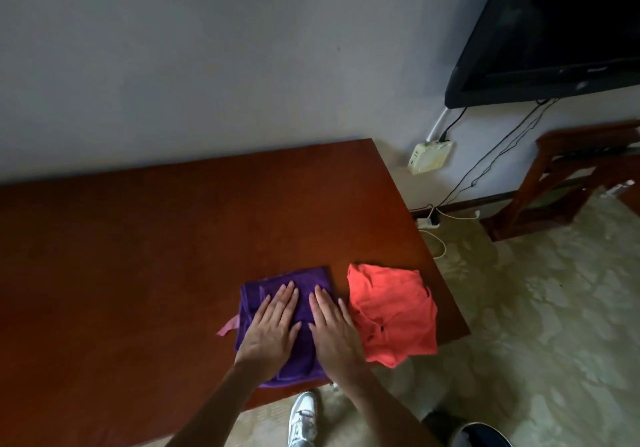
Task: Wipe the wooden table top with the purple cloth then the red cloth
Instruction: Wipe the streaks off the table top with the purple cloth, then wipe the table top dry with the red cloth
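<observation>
A reddish-brown wooden table top (138, 256) is set against a pale wall. Near its front right corner a folded purple cloth (304, 280) is laid flat on the wood. Just beside it, to the right, a crumpled red cloth (391, 311) is spread, reaching the table's front edge.

Folded purple terry cloth (304, 284) lies flat on the reddish-brown wooden table top (138, 256) near its front edge, directly under both flat palms. Crumpled red-orange cloth (391, 311) lies just right of the hands, unheld, its near corner overhanging the edge.
</observation>
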